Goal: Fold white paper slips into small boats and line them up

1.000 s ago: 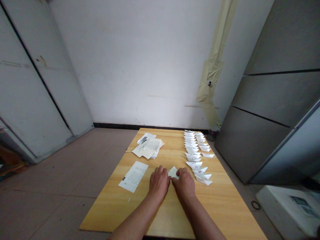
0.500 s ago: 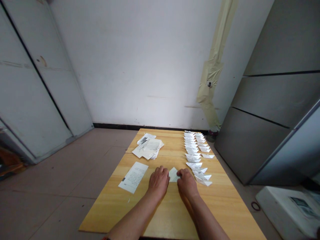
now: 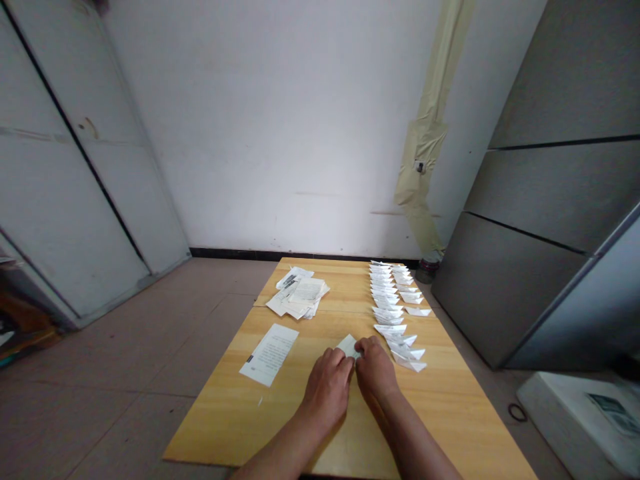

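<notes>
A small folded piece of paper point(image 3: 349, 343) with a pointed top lies on the wooden table point(image 3: 225, 427), between my two hands. My left hand point(image 3: 327, 390) has its fingers curled onto the paper's lower left part and covers some of it. On the other side, my right hand point(image 3: 375, 367) pinches the paper's right edge with fingers bent. Both hands nearly meet at the bottom of the paper, and the fingertips there are partly hidden. To the right of my right hand stand rows of folded paper boats point(image 3: 390, 330).
A single printed sheet point(image 3: 270, 355) lies left of my left hand. Farther back is a loose pile of printed papers point(image 3: 305, 297). A grey cabinet point(image 3: 520, 267) stands right of the table, with a white box point(image 3: 565, 420) on the floor. The wall point(image 3: 280, 133) rises behind.
My left hand has moved right and toward me, onto the paper's lower edge, close to my right hand. My right hand stays at the right edge. Less of the paper shows now.
</notes>
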The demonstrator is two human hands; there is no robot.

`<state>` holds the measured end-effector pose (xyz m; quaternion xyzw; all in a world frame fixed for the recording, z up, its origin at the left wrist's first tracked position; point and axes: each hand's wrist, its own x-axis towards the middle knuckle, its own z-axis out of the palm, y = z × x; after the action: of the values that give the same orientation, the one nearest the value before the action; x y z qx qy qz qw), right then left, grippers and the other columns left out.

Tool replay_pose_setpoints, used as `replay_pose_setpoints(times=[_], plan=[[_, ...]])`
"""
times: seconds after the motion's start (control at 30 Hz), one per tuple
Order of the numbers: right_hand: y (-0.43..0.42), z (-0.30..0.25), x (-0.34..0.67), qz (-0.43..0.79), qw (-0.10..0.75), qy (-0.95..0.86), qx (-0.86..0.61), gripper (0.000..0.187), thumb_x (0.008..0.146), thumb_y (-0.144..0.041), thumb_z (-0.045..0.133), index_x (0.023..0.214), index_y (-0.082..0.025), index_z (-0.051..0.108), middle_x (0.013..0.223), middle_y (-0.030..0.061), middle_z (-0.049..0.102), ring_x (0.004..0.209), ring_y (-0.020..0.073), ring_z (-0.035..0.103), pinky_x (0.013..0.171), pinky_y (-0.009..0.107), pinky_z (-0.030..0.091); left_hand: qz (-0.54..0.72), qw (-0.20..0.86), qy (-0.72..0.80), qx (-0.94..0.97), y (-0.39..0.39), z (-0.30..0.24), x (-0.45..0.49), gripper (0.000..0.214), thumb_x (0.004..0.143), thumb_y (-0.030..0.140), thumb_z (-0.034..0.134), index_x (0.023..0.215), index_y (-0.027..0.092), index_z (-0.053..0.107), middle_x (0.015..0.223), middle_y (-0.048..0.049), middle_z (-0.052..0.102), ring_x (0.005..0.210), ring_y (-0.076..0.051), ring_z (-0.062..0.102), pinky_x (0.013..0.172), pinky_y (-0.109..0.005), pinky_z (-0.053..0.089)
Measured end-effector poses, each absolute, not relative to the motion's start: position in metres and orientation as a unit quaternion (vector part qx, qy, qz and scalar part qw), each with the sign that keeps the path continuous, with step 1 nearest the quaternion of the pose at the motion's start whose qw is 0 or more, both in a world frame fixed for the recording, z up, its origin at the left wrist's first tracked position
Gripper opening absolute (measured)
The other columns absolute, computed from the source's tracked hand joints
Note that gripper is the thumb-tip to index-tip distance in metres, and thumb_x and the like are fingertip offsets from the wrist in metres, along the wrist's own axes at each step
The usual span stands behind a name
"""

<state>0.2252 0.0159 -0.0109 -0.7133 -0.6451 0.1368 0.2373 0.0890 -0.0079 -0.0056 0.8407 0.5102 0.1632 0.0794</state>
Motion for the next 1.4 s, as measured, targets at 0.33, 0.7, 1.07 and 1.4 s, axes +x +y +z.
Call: replay_pose_setpoints(times=[0.33,0.7,1.07,1.4], plan=[[0.007,0.000,0.244,0.121,0.249,-0.754,-0.595,0.039,0.076,0.002,0.047,0.096,-0.020,0.072,0.110,0.0073,0.067,0.101,0.0193,0.058,0.085,0.025,0.041,0.117,0.046,0.520,0.845,-0.010,-0.006,0.087,0.026,0.094,0.015,0.043,0.102,0.022,0.066,0.100,-0.0062,0.064,0.097,-0.024,0.055,0.079,-0.037,0.041],[-0.017,-0.005,0.257,0.150,0.220,-0.817,-0.512,0.046,0.074,-0.011,0.055,0.116,-0.025,0.067,0.130,0.0060,0.061,0.114,0.0237,0.052,0.098,0.036,0.035,0.211,0.089,0.496,0.838,0.002,-0.014,0.061,0.009,0.084,0.018,0.061,0.087,0.024,0.066,0.102,-0.0029,0.069,0.101,-0.021,0.058,0.089,-0.035,0.038],[-0.018,-0.011,0.261,0.133,0.249,-0.816,-0.504,0.032,0.082,-0.016,0.060,0.110,-0.025,0.071,0.125,0.0085,0.064,0.113,0.0239,0.056,0.098,0.039,0.040,0.239,0.097,0.495,0.830,0.004,-0.019,0.061,0.015,0.083,0.012,0.059,0.087,0.025,0.066,0.105,-0.0012,0.070,0.100,-0.019,0.059,0.088,-0.034,0.039],[-0.010,-0.027,0.268,0.127,0.265,-0.807,-0.512,0.040,0.082,-0.011,0.055,0.118,-0.022,0.067,0.134,0.0111,0.059,0.120,0.0249,0.054,0.103,0.041,0.040,0.253,0.101,0.490,0.828,0.007,-0.022,0.060,0.016,0.084,0.011,0.058,0.087,0.025,0.066,0.104,-0.0003,0.071,0.101,-0.019,0.059,0.088,-0.034,0.039]])
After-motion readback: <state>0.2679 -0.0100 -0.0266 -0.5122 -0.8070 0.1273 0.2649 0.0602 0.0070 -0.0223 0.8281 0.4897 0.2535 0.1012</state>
